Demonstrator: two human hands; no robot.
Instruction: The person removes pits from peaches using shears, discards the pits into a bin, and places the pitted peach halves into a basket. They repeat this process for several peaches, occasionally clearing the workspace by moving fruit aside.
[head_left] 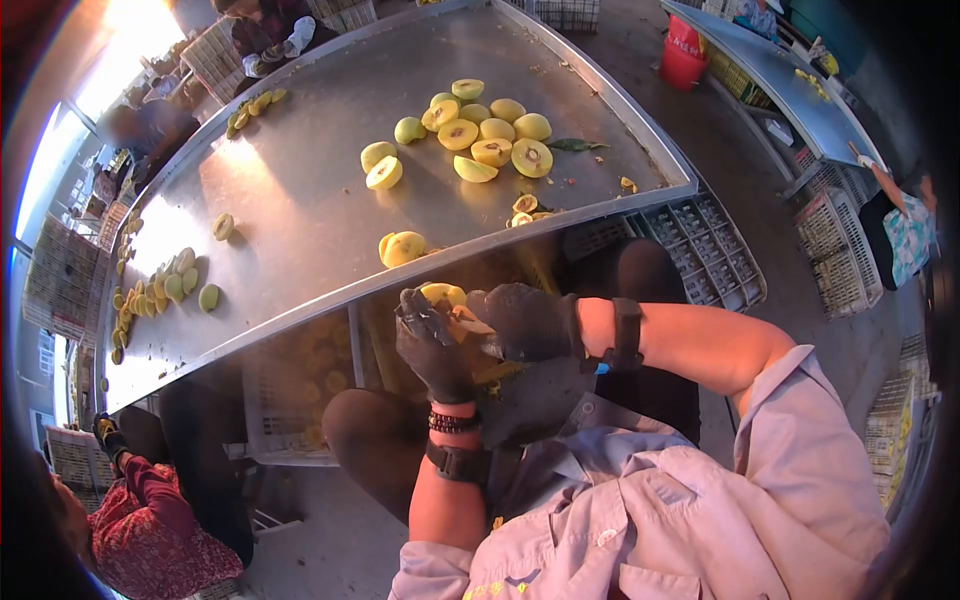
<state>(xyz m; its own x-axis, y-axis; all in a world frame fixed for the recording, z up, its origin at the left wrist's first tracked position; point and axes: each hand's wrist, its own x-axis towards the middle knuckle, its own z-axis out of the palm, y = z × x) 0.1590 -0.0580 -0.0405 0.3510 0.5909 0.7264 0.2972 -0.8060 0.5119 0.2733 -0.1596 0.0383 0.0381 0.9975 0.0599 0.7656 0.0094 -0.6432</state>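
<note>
Both of my hands wear dark gloves and meet just below the near edge of the metal table (330, 190). My left hand (432, 345) is wrapped round a yellow fruit piece (443, 294). Close against it, my right hand (525, 322) is closed on a small tool, of which only a part shows between the hands. On the table beyond lie halved yellow-green fruits (490, 130) in a loose group, some with the cut face up. One more yellow fruit (403, 248) rests by the near edge, above my left hand.
Fruit halves (165, 285) lie along the table's left side. Crates (700, 240) stand under the table, one (290, 400) holding fruit. A co-worker in red (160, 530) sits at the lower left; others sit beyond the table. A red bucket (683, 52) stands behind.
</note>
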